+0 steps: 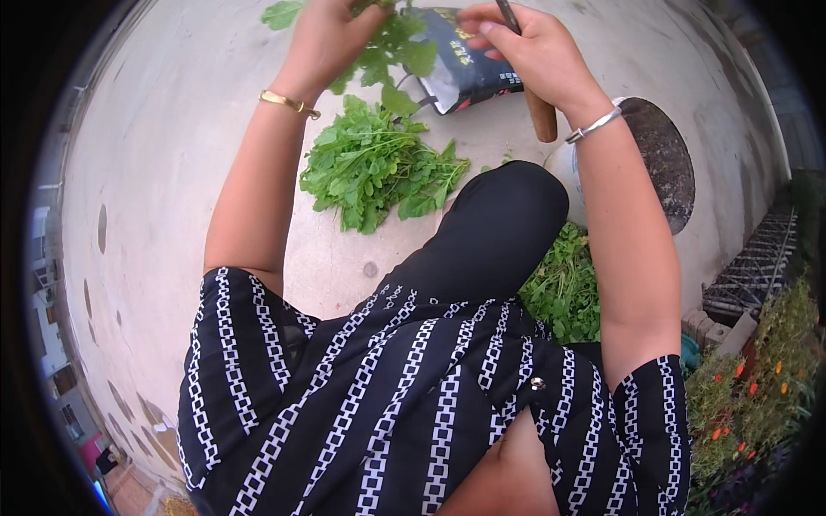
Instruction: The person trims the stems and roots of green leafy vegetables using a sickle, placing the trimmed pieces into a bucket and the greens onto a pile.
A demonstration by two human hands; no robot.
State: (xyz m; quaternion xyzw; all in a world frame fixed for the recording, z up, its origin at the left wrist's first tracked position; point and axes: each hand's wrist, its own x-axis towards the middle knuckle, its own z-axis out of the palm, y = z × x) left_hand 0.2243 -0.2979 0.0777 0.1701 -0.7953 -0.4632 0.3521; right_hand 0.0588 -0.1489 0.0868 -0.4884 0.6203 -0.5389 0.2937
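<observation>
- Two hands: your left hand (337, 36), fingers closed on one leafy sprig (383, 69), partly cropped above; your right hand (544, 58), fingers curled around one wooden-handled tool (540, 116).
- Two heaps of lobed greens: the first heap (370, 168) on the smooth floor (172, 172); the second heap (564, 288) partly hidden by your knee (525, 198).
- One glossy black bag (473, 64), beyond the first heap.
- One white-sided round tub (564, 166), rough and dark on top, partly behind your forearm (626, 249).

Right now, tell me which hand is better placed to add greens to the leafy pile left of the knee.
Probably the left hand: it holds leafy greens near the leafy pile, while the right hand holds a wooden-handled tool.
</observation>
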